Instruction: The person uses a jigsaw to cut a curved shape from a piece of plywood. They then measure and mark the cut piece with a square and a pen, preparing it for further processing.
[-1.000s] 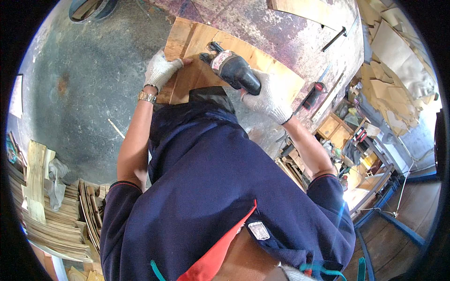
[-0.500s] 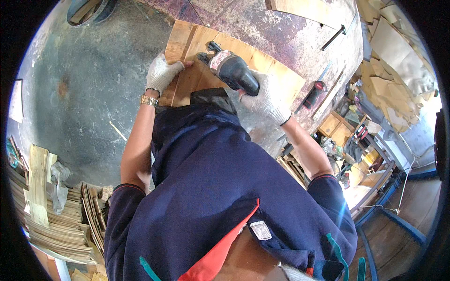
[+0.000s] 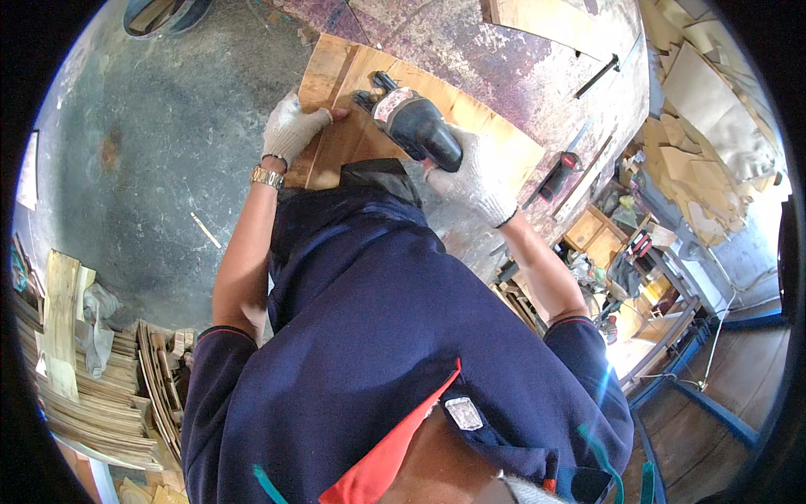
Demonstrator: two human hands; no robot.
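The right hand (image 3: 480, 175), fingers wrapped around the rounded black power tool (image 3: 426, 134), has crept slightly leftward over the flat, pale-brown wooden board (image 3: 353, 139), suggesting gradual working. The left hand (image 3: 292, 130) clasps its left edge, thumb on top, other fingers hidden.

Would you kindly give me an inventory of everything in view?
Wooden panel: one, light brown, at the lap
Power tool: one, mainly black, over the panel
Handled tool: one, black and red, right of the panel
Bar: one, black, upper right
Wood strips: uncounted, tan, stacked lower left
Round container: one, dark, top left
Sheets: several, tan, far right
Wristwatch: one, gold-coloured, left wrist
Shirt: one, navy, torso
Left hand: one, white-gloved, gripping the panel's left edge
Right hand: one, white-gloved, around the power tool
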